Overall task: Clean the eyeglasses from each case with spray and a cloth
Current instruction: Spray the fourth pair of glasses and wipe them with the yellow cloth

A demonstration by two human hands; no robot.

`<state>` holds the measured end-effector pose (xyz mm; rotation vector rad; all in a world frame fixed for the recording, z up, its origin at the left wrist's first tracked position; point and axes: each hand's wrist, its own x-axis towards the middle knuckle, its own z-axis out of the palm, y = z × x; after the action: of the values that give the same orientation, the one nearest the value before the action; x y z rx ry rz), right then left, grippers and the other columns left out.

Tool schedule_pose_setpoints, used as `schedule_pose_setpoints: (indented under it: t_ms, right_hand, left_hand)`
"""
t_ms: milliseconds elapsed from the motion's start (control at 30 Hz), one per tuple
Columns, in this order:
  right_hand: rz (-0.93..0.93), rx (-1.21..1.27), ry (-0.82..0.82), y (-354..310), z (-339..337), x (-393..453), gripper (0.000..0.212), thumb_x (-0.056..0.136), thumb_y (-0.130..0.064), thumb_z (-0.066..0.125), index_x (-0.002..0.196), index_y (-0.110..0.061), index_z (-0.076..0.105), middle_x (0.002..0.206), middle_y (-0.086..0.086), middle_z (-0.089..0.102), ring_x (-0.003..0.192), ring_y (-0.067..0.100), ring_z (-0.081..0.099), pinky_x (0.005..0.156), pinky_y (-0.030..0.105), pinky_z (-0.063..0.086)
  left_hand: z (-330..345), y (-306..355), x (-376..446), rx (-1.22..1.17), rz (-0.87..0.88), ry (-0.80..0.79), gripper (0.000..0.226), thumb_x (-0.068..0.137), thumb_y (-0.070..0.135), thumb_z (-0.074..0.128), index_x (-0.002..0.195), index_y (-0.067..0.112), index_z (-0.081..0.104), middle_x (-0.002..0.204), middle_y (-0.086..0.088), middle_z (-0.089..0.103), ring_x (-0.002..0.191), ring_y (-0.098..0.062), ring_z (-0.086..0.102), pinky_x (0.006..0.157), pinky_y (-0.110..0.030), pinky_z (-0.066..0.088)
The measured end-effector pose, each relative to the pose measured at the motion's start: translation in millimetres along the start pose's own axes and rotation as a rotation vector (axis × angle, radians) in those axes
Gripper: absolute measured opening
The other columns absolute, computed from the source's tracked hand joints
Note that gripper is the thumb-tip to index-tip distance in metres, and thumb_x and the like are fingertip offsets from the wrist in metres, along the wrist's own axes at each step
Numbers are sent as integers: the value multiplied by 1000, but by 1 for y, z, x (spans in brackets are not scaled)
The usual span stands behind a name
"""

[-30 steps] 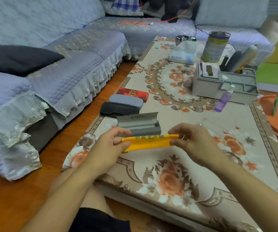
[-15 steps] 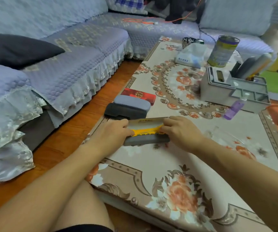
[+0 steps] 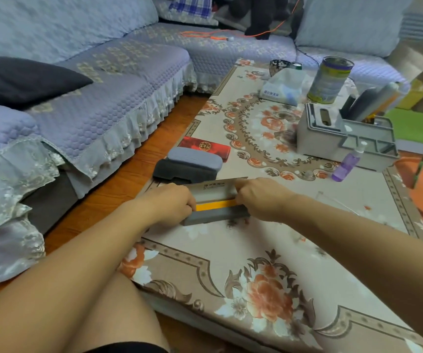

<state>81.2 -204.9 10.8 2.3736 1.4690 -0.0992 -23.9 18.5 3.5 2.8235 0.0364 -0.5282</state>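
Lowered, yellow cloth (image 3: 215,205) sits between both hands inside case (image 3: 216,215).

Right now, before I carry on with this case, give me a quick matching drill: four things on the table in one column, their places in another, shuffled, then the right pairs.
Things:
1. yellow cloth
2. red case
3. purple spray bottle
4. tin can

Places:
A. far end of the table, behind the grey organizer
B. in the open grey case, between the left hand and right hand
C. in front of the grey organizer
D. just beyond the two stacked cases

Pairs: 1-B, 2-D, 3-C, 4-A
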Motion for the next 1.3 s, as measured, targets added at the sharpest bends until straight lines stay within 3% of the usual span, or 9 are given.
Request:
schedule_pose_setpoints:
  t_ms: [100, 233, 367, 467, 567, 767, 900, 1033, 1300]
  right_hand:
    - [59, 86, -97, 0, -1, 3, 24, 93, -11, 50, 107, -12, 69, 114, 8, 58, 93, 31, 62, 79, 39, 53]
    - [203, 259, -111, -7, 2, -1, 28, 92, -8, 49, 115, -10, 66, 123, 10, 55, 99, 29, 60, 79, 34, 47]
    - [399, 443, 396, -35, 14, -48, 31, 86, -5, 57, 115, -12, 66, 126, 7, 54, 91, 33, 61, 70, 40, 52]
    - [575, 702, 734, -70, 36, -112, 24, 85, 2, 58, 100, -13, 70, 109, -3, 59, 89, 16, 57, 70, 27, 48]
    - [753, 882, 751, -86, 64, -171, 31, 83, 7, 60, 93, -20, 70, 100, -14, 57, 87, 0, 54, 74, 9, 38]
    - [1142, 1104, 888, -73, 101, -240, 40, 84, 12, 56, 87, -25, 70, 96, -15, 66, 99, -3, 58, 81, 12, 43]
    - [1241, 1397, 743, -62, 105, -250, 29, 95, -5, 54, 94, -30, 69, 99, -12, 69, 92, 3, 62, 80, 26, 51]
    - [1216, 1703, 612, -58, 98, -229, 15, 99, -23, 54, 106, -27, 67, 83, -4, 71, 67, 14, 68, 68, 37, 59]
    - [1330, 2111, 702, -33, 93, -181, 31, 103, -33, 54, 91, -5, 60, 51, 2, 57, 43, 16, 50, 55, 34, 45]
  left_hand:
    - [-4, 3, -1, -47, -33, -93, 27, 91, 25, 48, 83, 24, 74, 84, -1, 70, 76, -17, 61, 79, -44, 56]
    - [1, 6, -4, -111, -127, -62, 24, 90, 30, 47, 89, 28, 72, 93, 0, 70, 85, -19, 64, 83, -45, 57]
    - [27, 45, -26, -49, -186, 392, 28, 97, 26, 46, 116, 36, 63, 109, -3, 69, 94, -29, 62, 78, -38, 52]
    - [51, 94, -46, -281, -3, 638, 23, 98, 23, 54, 114, 29, 70, 103, 7, 69, 93, -18, 62, 76, -35, 50]
    - [77, 139, -34, -408, 149, 574, 17, 97, 29, 63, 111, 31, 70, 95, 18, 55, 85, -5, 54, 74, -33, 51]
    - [92, 231, 15, -130, 406, 622, 27, 86, 34, 77, 111, 24, 73, 103, 2, 55, 100, -22, 52, 82, -41, 50]
    - [70, 256, 39, -240, 65, 518, 31, 101, 47, 48, 111, 22, 64, 112, 0, 61, 110, -25, 51, 92, -43, 46]
    - [45, 255, 84, -635, -209, 238, 33, 95, 39, 61, 91, 7, 69, 92, -12, 72, 89, -32, 67, 80, -40, 56]
    - [38, 252, 97, -762, -319, 89, 20, 83, 24, 74, 82, 5, 68, 74, -12, 60, 61, -24, 52, 56, -27, 38]
